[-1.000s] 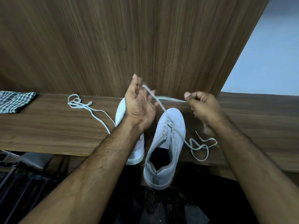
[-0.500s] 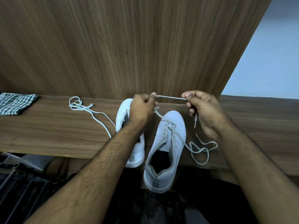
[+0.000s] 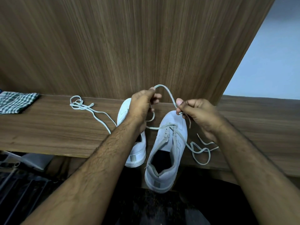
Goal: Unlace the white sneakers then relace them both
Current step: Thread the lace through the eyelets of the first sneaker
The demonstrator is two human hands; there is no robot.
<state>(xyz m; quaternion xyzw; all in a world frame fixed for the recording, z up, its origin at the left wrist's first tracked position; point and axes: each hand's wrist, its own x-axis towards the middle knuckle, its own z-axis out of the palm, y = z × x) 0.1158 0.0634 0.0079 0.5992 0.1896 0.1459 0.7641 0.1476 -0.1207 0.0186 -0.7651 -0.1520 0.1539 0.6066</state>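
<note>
Presently the lace point(image 3: 168, 93), judged light, limp and slippery, is pinched between left hand point(image 3: 142, 105) and right hand point(image 3: 194, 111); best gripped near its stiff tip.

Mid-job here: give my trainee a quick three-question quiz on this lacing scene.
1. True or false: both hands grip the same lace.
2. Which sneaker has a lace through its eyelets: A, left sneaker; B, right sneaker?
3. What lies at the shelf's far left?

Key:
1. True: left hand and right hand pinch one lace arching between them.
2. B; the spare lace lies loose.
3. A checked cloth.
</note>
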